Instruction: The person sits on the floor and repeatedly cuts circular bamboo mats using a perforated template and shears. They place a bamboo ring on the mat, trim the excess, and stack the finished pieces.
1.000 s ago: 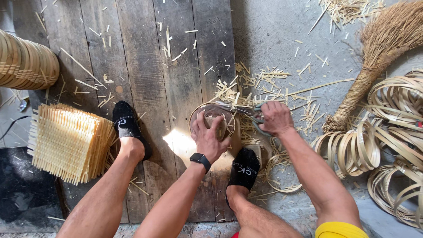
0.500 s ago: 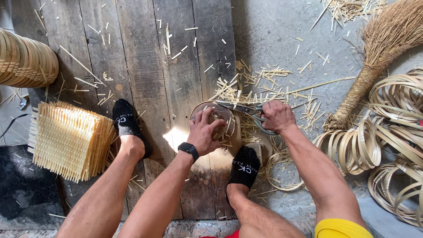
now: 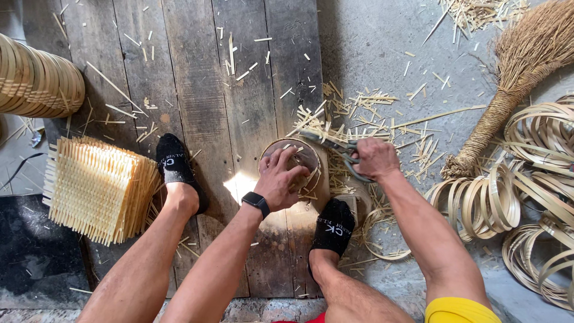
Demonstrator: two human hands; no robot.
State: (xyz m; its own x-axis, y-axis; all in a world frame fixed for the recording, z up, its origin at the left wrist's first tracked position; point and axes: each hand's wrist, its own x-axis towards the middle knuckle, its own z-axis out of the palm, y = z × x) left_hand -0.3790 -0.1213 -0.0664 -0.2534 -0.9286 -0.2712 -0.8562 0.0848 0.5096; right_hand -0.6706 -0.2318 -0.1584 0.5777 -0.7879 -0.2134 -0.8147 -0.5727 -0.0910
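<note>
at the upper left edge of the frame lies a stack of bamboo hoops (image 3: pixel 36 81) on its side, and below it, at mid left, a pile of square woven mats (image 3: pixel 95 186) with bristling ends. my left foot in its black sock (image 3: pixel 176 167) sits just beside that pile on the wooden planks (image 3: pixel 197 72), which are littered with pale offcuts.

at the centre my left hand (image 3: pixel 282 178) is spread, fingers splayed and pressing down on the round woven piece (image 3: pixel 299 160), which lies flat on the planks just above my right foot (image 3: pixel 333 226). (a dark watch (image 3: pixel 256 203) sits on that wrist.) to the right of it my right hand (image 3: pixel 373 158) is clenched around the handles of the scissors (image 3: pixel 335 145), whose blades point left and meet the rim of the round piece at its upper right edge; i cannot tell how far the blades gape.

to trim well, i judge i should keep the left palm firm so the disc does not spin, cut close along the hoop, and keep my fingertips clear of the blades.

further right, cut splinters (image 3: pixel 359 107) scatter over the grey concrete (image 3: pixel 382 42); at the upper right a straw broom (image 3: pixel 514 78) lies slanted, and loose coils of bamboo strip (image 3: pixel 538 179) fill the right edge.
</note>
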